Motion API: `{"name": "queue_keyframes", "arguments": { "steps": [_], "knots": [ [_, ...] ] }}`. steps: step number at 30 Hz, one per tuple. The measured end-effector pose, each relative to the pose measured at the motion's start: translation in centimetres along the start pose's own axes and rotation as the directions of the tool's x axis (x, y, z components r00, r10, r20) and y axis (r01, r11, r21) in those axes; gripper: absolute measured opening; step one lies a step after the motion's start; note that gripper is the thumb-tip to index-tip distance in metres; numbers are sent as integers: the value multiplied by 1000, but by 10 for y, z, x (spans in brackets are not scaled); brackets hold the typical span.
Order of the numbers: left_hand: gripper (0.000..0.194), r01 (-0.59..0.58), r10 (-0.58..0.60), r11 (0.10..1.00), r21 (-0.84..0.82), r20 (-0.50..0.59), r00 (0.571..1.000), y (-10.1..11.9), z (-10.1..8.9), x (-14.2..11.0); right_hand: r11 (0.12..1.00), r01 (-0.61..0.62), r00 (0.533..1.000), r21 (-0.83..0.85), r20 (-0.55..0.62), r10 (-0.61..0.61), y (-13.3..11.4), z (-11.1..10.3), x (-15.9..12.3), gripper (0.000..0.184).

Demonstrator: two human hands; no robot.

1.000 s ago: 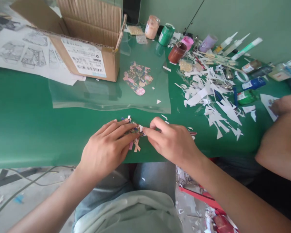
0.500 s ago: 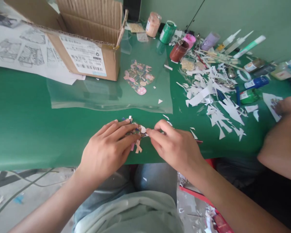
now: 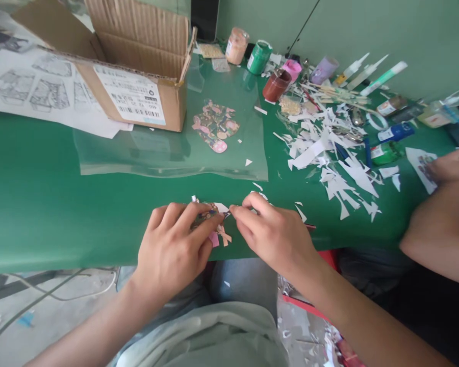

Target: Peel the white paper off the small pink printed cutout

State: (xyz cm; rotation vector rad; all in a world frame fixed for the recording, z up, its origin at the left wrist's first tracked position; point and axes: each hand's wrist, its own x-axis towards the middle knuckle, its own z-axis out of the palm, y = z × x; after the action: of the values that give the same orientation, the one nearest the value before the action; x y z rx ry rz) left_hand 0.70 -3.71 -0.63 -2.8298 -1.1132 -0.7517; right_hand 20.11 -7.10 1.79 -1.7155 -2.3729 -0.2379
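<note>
My left hand [image 3: 174, 239] rests on a small patterned paper cutout [image 3: 210, 215] near the table's front edge. Its bent fingers press on the cutout and cover much of it. Pink and peach strips [image 3: 224, 235] stick out below the fingers, and a white paper tip [image 3: 221, 207] shows at the right side. My right hand [image 3: 270, 221] is closed in a pinch at that tip. Whatever lies between its thumb and forefinger is too small and hidden to make out.
Farther back, a patterned cutout [image 3: 216, 127] lies on a clear plastic sheet [image 3: 156, 158]. A cardboard box [image 3: 172, 102] stands left. White paper scraps [image 3: 313, 153], paint jars [image 3: 277, 84] and glue bottles [image 3: 373, 69] crowd the right. Another person's hand [image 3: 453, 163] is at far right.
My left fingers have bent more, and the cutout under them has turned and shifted slightly right. My right hand stays in its pinch. The whole view has moved a little.
</note>
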Motion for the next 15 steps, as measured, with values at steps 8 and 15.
{"name": "queue_keyframes", "arguments": {
  "steps": [8,15],
  "knots": [
    [27,5,-5,1000,2,-37,999,8,3,-5,999,-41,999,0,-26,41,-5,2,-5,24],
    [28,41,-41,999,2,-54,998,10,6,-6,996,-92,994,-7,-57,91,-10,5,-13,24]
  ]
}}
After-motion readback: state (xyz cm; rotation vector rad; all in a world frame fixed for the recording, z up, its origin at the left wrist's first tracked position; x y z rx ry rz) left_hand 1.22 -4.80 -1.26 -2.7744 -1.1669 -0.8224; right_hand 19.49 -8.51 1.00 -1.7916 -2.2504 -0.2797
